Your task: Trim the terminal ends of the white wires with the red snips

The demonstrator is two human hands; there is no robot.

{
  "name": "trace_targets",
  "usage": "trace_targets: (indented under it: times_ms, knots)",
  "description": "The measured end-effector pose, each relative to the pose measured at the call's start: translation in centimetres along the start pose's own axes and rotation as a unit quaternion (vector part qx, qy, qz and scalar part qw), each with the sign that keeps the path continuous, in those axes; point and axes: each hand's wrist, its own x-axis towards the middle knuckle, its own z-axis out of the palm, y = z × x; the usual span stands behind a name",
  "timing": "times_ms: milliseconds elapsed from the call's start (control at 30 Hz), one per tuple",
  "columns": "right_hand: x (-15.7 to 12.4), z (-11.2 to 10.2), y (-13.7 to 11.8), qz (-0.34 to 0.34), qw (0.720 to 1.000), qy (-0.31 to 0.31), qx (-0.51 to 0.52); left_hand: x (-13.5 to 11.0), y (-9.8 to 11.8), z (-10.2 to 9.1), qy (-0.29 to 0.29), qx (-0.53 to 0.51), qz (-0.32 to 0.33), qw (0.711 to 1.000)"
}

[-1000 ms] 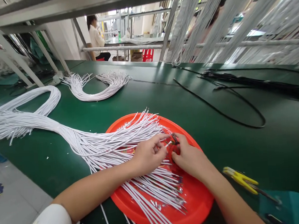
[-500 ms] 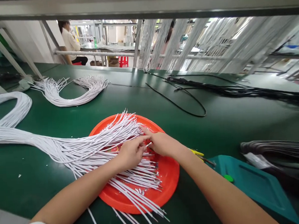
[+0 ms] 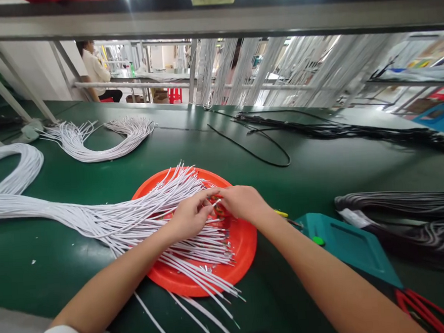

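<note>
My left hand (image 3: 192, 215) is closed in a pinch around one thin white cable (image 3: 217, 203), near its end. Facing it, my right hand (image 3: 243, 203) has its fingers bent together at that cable's tip; its fingertips are partly hidden. Both hands are over a round orange-red plastic tray (image 3: 247, 253). Across the tray fans a thick bundle of white cables (image 3: 85, 219), coming in from the left, their ends pointing right. Small shiny scraps (image 3: 206, 268) lie in the tray under the cables. Several cable ends hang past its near rim.
Right of the tray are a teal box (image 3: 349, 244) and a yellow-handled tool (image 3: 281, 213), partly behind my arm. Black cables (image 3: 318, 129) lie behind, dark bundles (image 3: 395, 202) at right. Coiled white cables (image 3: 107, 151) lie back left. A shelf beam (image 3: 212, 22) crosses above; a person (image 3: 95, 69) sits beyond.
The view has shifted, so the table things sit slightly further left and more of the right side shows. My right fingers have drawn in from the cable ends toward the left hand's pinch.
</note>
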Motion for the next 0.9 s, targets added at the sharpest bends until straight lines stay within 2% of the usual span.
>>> trace_targets:
  times_ms: [167,300,433,633,900]
  knots:
    - [-4.2,-0.6,3.6,0.118,0.993,0.026,-0.005,-0.6,0.7,-0.2,-0.025,0.034,0.011,0.999]
    - [-7.8,1.0,7.0,0.166,0.985,-0.043,-0.004,-1.4,0.8,0.2,-0.066,0.075,0.009,0.995]
    - [-9.4,2.8,8.4,0.147,0.988,-0.054,-0.003,-3.1,0.9,0.6,-0.112,0.056,0.001,0.992]
    - [-9.7,3.8,8.4,0.130,0.990,-0.049,0.005,-5.3,0.3,1.5,-0.084,0.022,-0.049,0.995]
    - [-12.5,3.5,7.3,0.047,0.993,0.016,0.107,-5.0,-0.8,2.2,-0.068,0.042,-0.059,0.995]
